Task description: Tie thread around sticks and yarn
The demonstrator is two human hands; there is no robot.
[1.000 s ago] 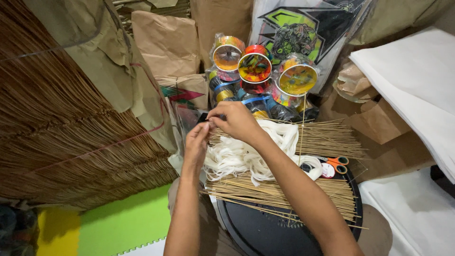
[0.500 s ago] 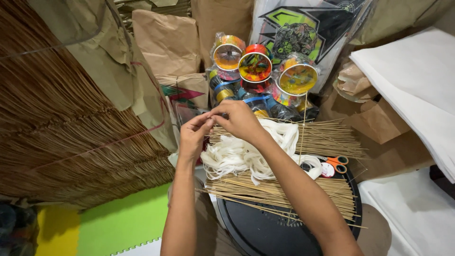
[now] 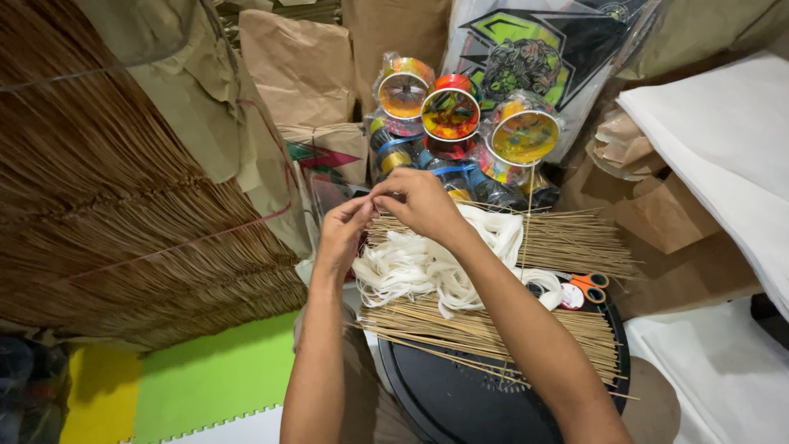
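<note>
Head view: my left hand (image 3: 343,234) and right hand (image 3: 417,200) pinch together above the white string bundle (image 3: 415,267); what they grip is unclear. Both have shifted slightly nearer since earlier.

Strands (image 3: 419,267) on sticks (image 3: 493,329), scissors (image 3: 588,286) right.

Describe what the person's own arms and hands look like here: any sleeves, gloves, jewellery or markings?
Both forearms are bare right up to the bottom edge of the picture: no sleeves show. The left hand and right hand wear no gloves. No watch, bracelet or markings show on the wrists or arms. Rings cannot be ruled out, since the fingers are bunched together.
</note>
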